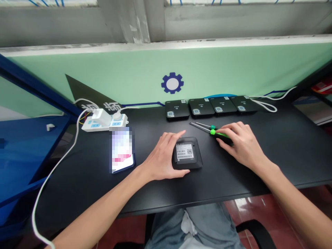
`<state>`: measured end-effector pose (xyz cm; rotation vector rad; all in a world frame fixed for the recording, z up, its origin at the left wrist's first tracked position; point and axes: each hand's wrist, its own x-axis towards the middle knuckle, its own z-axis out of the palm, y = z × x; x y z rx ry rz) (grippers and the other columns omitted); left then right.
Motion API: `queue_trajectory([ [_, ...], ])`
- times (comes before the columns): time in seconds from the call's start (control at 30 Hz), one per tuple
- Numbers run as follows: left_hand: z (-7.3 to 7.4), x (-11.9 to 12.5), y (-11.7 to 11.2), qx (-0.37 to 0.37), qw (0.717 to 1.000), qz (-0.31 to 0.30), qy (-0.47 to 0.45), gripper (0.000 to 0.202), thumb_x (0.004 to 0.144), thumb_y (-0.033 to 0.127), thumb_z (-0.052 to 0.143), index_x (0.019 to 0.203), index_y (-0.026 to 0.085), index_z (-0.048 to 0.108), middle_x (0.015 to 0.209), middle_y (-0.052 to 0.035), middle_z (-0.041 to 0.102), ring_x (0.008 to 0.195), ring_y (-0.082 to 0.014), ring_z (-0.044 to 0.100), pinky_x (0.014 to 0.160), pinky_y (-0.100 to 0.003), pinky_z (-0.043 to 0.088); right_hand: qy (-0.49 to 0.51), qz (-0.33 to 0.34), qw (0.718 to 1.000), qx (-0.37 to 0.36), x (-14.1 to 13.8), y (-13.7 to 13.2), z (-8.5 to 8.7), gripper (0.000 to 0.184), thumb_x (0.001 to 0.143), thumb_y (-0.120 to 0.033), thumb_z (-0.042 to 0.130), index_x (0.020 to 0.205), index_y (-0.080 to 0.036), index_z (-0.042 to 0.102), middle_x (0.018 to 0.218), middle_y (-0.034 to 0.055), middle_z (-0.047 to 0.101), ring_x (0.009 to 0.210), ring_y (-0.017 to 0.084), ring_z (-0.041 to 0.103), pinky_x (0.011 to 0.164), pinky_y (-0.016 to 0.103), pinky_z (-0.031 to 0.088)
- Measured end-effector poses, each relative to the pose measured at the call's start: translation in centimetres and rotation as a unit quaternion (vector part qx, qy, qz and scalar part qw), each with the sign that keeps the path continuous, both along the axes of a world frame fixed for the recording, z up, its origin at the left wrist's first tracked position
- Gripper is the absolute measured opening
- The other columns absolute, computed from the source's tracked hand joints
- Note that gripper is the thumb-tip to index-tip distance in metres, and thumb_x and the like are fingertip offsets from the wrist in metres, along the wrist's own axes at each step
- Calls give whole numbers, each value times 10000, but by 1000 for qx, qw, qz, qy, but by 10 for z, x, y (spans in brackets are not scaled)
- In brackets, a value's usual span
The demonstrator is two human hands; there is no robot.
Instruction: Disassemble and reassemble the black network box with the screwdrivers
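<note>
A small black square device [187,153] lies on the black table [272,152] with its labelled underside up. My left hand [162,157] grips its left side, thumb at the near edge and fingers at the far edge. My right hand [240,141] lies over the green and black handles of two screwdrivers [207,128], fingers curled on them. Their metal shafts point left and away, towards the back of the table.
Several similar black devices [212,106] stand in a row at the back by the green wall. A white power strip [103,121] with cables is at the back left, a phone [121,149] lies left of my hand, and a white cable [267,103] is at the back right.
</note>
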<state>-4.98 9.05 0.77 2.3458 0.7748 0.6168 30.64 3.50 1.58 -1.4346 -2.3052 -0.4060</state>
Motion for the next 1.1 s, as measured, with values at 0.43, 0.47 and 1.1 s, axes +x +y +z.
queue_trajectory([
  [0.43,4,1,-1,-18,1000,4,26,1232,780,516,1040,1789,251,386,1559,-165,599,1421,-420,550,1276,-662,517,-1,27,1000,13,4,-6,-2,221,1109,-214,734,1326,-191,695,1178,121,795,993,288,708,819,419,496],
  [0.47,5,1,-1,-19,999,4,27,1227,783,514,1042,1786,247,388,1562,-166,597,1424,-417,549,1278,-659,517,0,29,999,14,3,-7,-3,216,1107,-211,735,1319,-193,696,1171,119,793,990,287,710,817,418,500],
  [1.1,9,-1,0,-54,998,-8,27,1195,852,592,999,1819,316,354,1613,-175,576,1473,-445,527,1291,-718,482,115,1,993,-34,-19,-30,16,349,1137,-171,647,1469,-280,665,1257,105,807,1060,268,831,920,414,686],
])
